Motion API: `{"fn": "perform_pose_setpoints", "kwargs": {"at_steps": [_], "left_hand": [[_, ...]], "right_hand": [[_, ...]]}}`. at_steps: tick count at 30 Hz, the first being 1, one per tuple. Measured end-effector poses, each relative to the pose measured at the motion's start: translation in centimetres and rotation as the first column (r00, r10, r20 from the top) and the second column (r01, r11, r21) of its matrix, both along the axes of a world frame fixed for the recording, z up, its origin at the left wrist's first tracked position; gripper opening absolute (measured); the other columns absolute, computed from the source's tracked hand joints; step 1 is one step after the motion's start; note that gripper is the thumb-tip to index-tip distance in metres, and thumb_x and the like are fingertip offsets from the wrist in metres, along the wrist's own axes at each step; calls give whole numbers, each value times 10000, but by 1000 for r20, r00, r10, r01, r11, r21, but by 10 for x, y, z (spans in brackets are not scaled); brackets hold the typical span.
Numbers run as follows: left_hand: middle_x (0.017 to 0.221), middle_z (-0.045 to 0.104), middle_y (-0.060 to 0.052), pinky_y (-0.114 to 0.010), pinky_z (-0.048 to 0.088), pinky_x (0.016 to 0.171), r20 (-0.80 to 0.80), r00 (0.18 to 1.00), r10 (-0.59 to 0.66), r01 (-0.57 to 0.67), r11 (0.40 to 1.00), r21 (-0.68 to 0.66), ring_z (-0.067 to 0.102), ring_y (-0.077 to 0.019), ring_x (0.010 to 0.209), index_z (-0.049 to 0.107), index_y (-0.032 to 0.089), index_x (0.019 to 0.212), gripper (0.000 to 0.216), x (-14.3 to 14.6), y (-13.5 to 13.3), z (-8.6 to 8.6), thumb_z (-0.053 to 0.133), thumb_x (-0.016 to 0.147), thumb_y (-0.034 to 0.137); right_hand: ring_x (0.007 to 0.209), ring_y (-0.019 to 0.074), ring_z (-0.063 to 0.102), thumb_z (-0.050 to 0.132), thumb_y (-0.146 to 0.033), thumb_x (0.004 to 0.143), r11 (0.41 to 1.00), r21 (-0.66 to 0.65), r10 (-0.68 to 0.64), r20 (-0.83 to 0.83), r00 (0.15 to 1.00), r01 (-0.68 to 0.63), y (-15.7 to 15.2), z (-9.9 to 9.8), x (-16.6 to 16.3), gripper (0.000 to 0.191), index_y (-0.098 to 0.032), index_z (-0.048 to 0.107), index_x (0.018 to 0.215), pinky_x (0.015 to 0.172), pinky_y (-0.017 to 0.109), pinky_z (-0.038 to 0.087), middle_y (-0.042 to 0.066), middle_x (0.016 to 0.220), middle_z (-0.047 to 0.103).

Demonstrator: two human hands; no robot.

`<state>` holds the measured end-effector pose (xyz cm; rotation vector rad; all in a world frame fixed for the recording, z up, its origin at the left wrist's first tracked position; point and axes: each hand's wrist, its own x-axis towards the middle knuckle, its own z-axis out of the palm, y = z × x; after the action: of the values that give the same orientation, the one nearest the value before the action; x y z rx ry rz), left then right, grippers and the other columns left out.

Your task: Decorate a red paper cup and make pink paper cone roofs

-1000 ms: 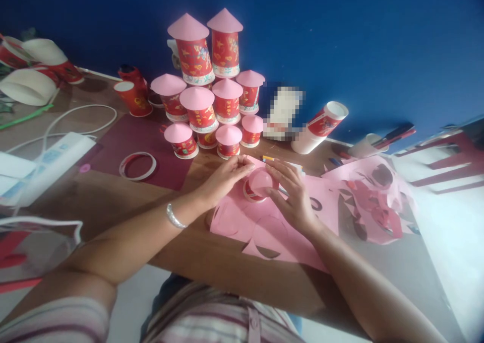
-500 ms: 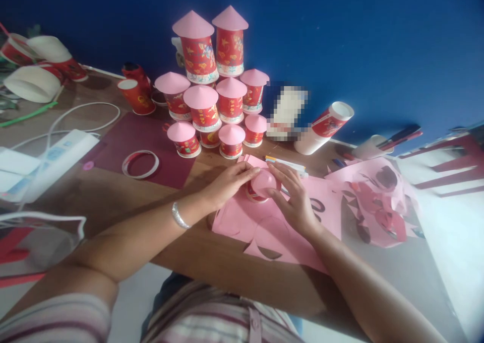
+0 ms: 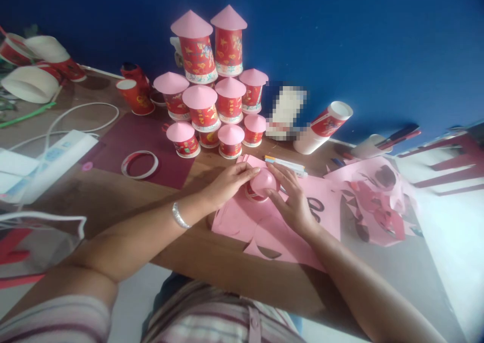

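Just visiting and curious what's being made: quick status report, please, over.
Left grip and right grip on pink cone. Cone atop small red cup, over pink sheet. Pens close by; nothing visibly blocking.

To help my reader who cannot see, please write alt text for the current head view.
A person's left hand and right hand hold a pink cone atop a small red cup, over pink paper. Behind stand red cups with pink pointed roofs, before a blue wall; pink scraps lie to the right.
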<state>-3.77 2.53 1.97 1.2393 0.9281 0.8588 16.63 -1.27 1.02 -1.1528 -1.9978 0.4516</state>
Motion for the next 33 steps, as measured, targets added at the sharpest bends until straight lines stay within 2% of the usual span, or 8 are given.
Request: {"fn": "perform_pose_setpoints", "kwargs": {"at_steps": [3,6,10,12,14,17,23,33], "left_hand": [[782,533,13,-298,423,786,-21,1000,19,-18,999,42,502,-142,781,565,180,812,394,-3,1,-2,617,957,542],[989,636,-47,-332,485,899,-143,985,101,-58,960,274,594,-178,944,643,190,1037,344,-8,-1,-1,540,1014,517],[1370,553,-149,-471,426,1115,-360,886,292,68,687,724,524,-272,1277,536,218,1467,508,-12,-6,-1,445,1056,503],[1447,504,-190,-534,382,1146,-454,832,319,215,569,794,488,-322,1313,416,186,1574,674,-12,-8,-3,405,1040,598],[1506,456,-229,-569,355,1150,-525,793,307,328,512,794,459,-366,1344,304,155,1631,857,-12,-9,-7,332,992,726],[1551,422,-251,-586,311,1169,-578,757,304,400,483,779,404,-404,1408,219,155,1660,998,-11,-9,-13,237,919,824],[1557,431,-242,-569,307,1167,-597,728,336,412,482,773,390,-413,1437,190,172,1666,981,-10,-9,-18,290,925,807],[1558,424,-219,-571,351,1154,-575,768,280,390,508,768,437,-380,1374,221,181,1656,727,-12,-5,-3,405,1051,540]], "right_hand": [[1406,325,534,596,-488,1009,1000,1,2,7,1000,-2,0,1,2,609,-339,427,1575,1146,612,473,99,1503,597],[1425,332,518,533,-536,1026,999,30,-13,17,1000,13,-1,2,6,640,-351,350,1611,1159,621,455,97,1542,563],[1510,352,415,439,-570,1047,994,93,-68,105,992,58,-4,-1,8,701,-331,194,1660,1204,665,376,113,1643,439],[1562,370,324,447,-613,1028,990,136,-61,171,983,37,-4,-5,7,812,-282,89,1677,1224,680,337,149,1696,330],[1589,384,259,478,-657,998,984,176,-44,227,973,3,-5,-9,5,911,-247,34,1679,1239,680,313,176,1720,259],[1597,395,237,509,-693,968,981,191,-47,285,957,-9,-5,-13,2,969,-237,30,1677,1245,681,300,188,1723,245],[1589,400,259,516,-692,965,986,169,-48,300,953,-3,-6,-14,2,967,-210,68,1673,1238,684,310,209,1701,295],[1579,357,295,438,-507,1061,986,166,-26,217,976,-11,-4,-4,7,727,-286,114,1674,1233,674,344,139,1698,331]]}}
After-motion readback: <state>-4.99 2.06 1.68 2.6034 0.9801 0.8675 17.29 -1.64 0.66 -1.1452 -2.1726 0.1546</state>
